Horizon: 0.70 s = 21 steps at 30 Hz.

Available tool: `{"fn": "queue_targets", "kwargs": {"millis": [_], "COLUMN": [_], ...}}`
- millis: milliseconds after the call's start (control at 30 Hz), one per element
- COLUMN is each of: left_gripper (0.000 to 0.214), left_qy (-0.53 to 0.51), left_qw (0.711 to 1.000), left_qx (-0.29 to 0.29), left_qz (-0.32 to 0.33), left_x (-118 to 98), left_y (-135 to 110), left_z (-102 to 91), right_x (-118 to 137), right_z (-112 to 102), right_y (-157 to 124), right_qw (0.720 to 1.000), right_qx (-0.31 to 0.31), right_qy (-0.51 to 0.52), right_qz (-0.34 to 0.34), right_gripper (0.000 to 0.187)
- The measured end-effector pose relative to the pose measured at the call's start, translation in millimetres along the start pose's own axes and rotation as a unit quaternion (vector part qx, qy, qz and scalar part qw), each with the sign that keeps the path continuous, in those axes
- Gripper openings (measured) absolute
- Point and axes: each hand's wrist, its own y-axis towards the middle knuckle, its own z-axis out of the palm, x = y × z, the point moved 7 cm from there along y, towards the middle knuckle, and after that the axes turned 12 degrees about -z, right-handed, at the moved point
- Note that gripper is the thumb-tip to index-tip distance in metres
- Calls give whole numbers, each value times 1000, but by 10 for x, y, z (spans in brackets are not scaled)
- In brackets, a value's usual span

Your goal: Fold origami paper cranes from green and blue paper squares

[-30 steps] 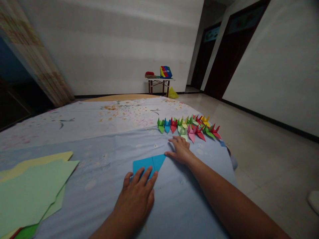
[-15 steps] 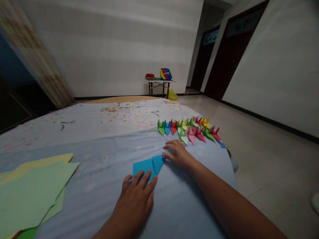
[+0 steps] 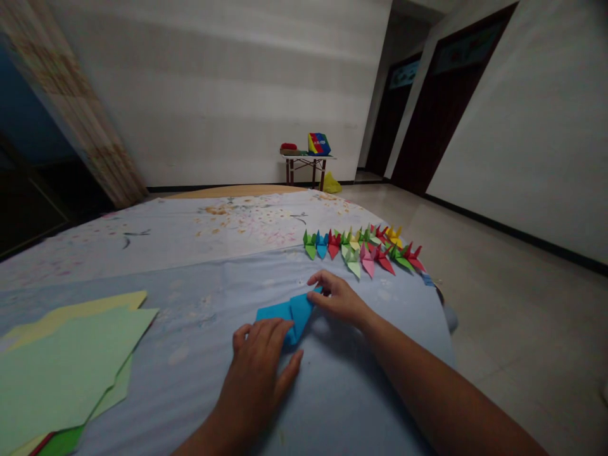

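A folded blue paper lies on the blue floral cloth in front of me. My left hand rests on its near edge, fingers curled down over the paper. My right hand pinches the paper's right tip between thumb and fingers and lifts it a little off the cloth. Just beyond my right hand stands a row of several small folded paper cranes in green, blue, red, yellow and pink.
A stack of pale green and yellow paper sheets lies at the left. The cloth's right edge drops to a tiled floor. A small table with a coloured box stands by the far wall.
My right hand slid left from the cloth onto the blue paper's tip and closed on it, raising that corner. My left hand's fingers went from flat to curled on the paper.
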Motion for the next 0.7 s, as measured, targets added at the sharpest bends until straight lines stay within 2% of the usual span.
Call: {"fn": "queue_targets", "kwargs": {"millis": [100,167,267,367,433,500,567,633,700], "left_gripper": [34,31,21,21,22,25,29,33,35], "left_qy": [-19,-28,-58,-146,-239,-334,-413,-469,-490], "left_qw": [999,998,995,978,945,894,839,796,778], "left_qx": [-33,-40,-46,-32,-13,3,22,47,76], "left_qz": [-17,-28,-59,-145,-225,-300,-354,-381,-386], "left_x": [21,58,148,300,421,528,602,636,643], "left_y": [59,100,155,203,220,220,206,191,178], "left_z": [-90,-133,-212,-274,-272,-225,-131,-7,105], "right_x": [236,377,560,623,550,404,235,98,-5], "right_z": [61,125,220,236,174,122,160,246,300], "right_y": [-20,-44,-70,-74,-56,-32,-10,4,12], "right_qw": [998,996,987,978,983,989,992,984,975], "right_qx": [-24,-20,16,34,3,-27,-9,28,42], "right_qy": [26,51,102,117,85,63,104,172,218], "right_qz": [-52,-74,-124,-168,-165,-129,-75,-28,11], "right_gripper": [16,16,27,46,53,51,49,50,46]}}
